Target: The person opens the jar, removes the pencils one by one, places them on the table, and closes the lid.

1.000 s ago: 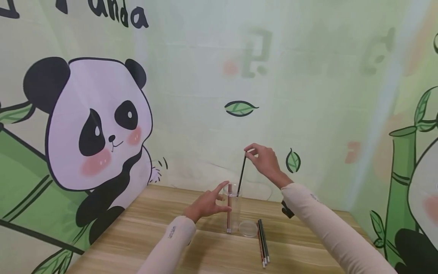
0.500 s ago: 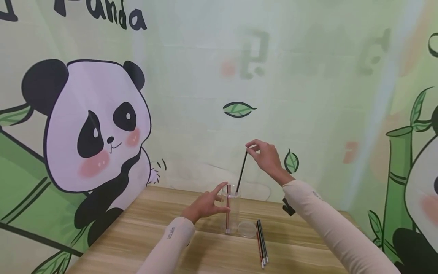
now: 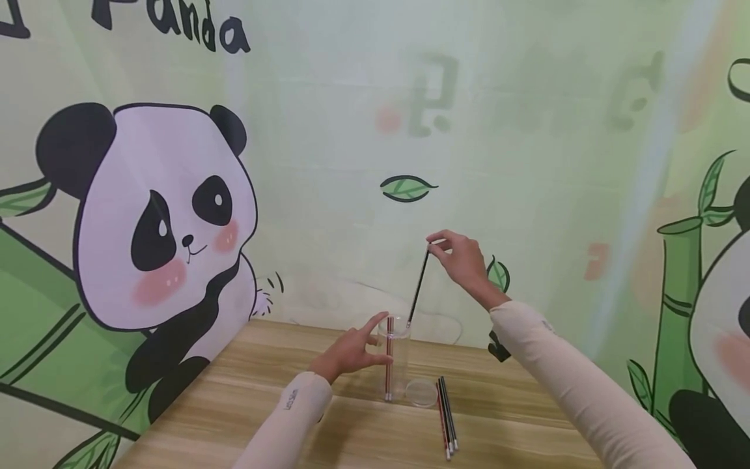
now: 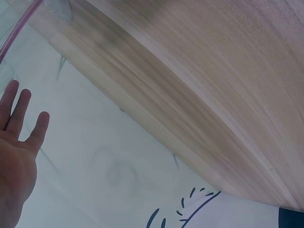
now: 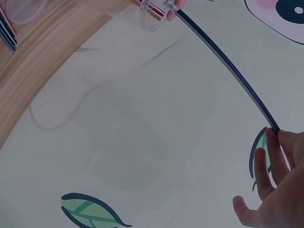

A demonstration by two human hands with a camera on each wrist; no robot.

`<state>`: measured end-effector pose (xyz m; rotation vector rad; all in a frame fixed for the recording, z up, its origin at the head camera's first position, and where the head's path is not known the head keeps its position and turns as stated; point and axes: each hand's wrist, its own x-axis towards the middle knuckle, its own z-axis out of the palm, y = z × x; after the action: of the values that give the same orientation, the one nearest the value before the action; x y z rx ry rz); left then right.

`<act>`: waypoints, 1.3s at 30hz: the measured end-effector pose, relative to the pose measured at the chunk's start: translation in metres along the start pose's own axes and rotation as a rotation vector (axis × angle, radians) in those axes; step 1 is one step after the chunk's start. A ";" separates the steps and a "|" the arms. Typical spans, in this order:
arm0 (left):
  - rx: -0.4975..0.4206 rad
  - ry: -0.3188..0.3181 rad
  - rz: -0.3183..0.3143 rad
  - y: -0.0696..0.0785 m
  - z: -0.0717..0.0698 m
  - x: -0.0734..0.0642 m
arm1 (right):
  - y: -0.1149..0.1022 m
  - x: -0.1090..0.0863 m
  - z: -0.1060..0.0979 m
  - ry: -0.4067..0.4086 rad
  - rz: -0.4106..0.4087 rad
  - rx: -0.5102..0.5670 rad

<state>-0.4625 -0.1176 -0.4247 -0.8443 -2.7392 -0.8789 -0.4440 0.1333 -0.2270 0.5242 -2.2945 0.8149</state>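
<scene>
My right hand (image 3: 463, 260) pinches a black pencil (image 3: 418, 284) at its upper end. The pencil leans, its eraser end at the mouth of a clear cylindrical jar (image 3: 400, 365). Around the jar's upper left side, my left hand (image 3: 350, 354) holds it with thumb and forefinger spread, the forefinger up by the rim. Reddish pencils (image 3: 389, 358) stand inside, eraser ends down. The right wrist view shows the black pencil (image 5: 232, 71) running from the fingertips to the jar mouth. In the left wrist view, three fingers of the left hand (image 4: 19, 156) look fairly straight.
A clear round lid (image 3: 421, 393) lies on the wooden table (image 3: 351, 430) in front of the jar. Right beside it lie several loose pencils (image 3: 447, 417), black and red. Behind the table hangs a green panda-print backdrop (image 3: 328, 215).
My right hand has risen slightly and shifted right, drawing the black pencil up so its lower end is higher at the jar mouth. The left hand stays at the jar.
</scene>
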 end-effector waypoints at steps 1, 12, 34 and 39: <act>0.004 0.000 -0.003 0.000 0.000 0.000 | 0.001 0.000 -0.001 0.001 0.003 0.001; -0.001 -0.007 -0.014 0.001 0.000 0.000 | 0.024 -0.013 -0.007 -0.027 0.029 -0.010; 0.020 -0.003 0.002 0.004 -0.003 -0.003 | 0.108 -0.086 0.010 -0.131 0.143 -0.055; 0.020 -0.001 0.012 0.005 -0.003 -0.002 | 0.125 -0.103 0.023 -0.162 0.181 -0.057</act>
<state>-0.4579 -0.1170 -0.4206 -0.8570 -2.7361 -0.8474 -0.4488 0.2241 -0.3629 0.3723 -2.5352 0.8149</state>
